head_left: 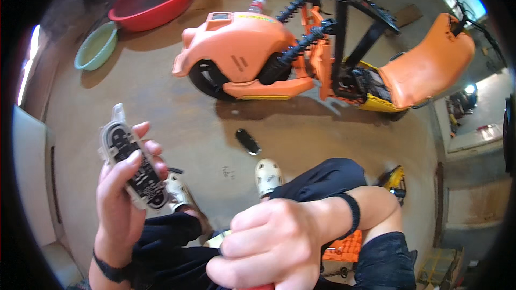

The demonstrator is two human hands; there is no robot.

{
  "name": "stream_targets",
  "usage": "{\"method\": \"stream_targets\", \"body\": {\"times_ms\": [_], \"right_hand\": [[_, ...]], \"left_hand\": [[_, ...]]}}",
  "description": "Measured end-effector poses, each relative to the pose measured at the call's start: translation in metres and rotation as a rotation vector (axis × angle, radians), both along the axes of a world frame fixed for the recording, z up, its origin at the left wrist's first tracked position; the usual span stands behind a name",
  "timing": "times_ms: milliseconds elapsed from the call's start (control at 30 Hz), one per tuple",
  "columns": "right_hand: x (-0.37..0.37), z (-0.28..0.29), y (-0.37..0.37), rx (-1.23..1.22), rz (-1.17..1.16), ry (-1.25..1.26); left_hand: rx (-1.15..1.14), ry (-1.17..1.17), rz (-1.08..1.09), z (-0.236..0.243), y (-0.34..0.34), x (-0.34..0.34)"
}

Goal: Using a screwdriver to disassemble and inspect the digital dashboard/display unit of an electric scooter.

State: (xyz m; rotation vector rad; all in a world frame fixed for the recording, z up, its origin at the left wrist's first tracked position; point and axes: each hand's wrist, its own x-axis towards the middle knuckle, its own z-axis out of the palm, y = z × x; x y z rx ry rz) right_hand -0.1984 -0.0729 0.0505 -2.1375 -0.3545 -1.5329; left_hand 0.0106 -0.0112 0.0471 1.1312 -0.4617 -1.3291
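Observation:
Raised at the left, my left hand [121, 182] holds an oblong circuit board in a clear plastic housing [134, 164], thumb across its face and fingers behind. The black board faces up and a small tab sticks out at its top end. My right hand [269, 244] is closed in a fist low in the middle, close to the lower edge. A sliver of a red thing [262, 287] shows under the fist; its kind is hidden. On the floor ahead of my feet lies a black oval cover [248, 141].
An orange scooter [242, 48] with a black frame stands across the far side. A red basin [156, 1] and a pale green basin [98, 47] are at the far left. My white clogs [267, 176] rest on the floor. A yellow-and-black object [396, 180] is right of my knee.

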Motion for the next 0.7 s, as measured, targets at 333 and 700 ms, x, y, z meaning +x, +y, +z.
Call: {"method": "stream_targets", "body": {"times_ms": [333, 700], "right_hand": [[-0.017, -0.040, -0.025, 0.479, -0.026, 0.327], [-0.007, -0.055, -0.033, 1.204, -0.116, 0.696]], "left_hand": [[0.113, 0.157, -0.144, -0.022, 0.000, -0.003], [0.261, -0.121, -0.523, -0.031, 0.002, -0.008]]}}
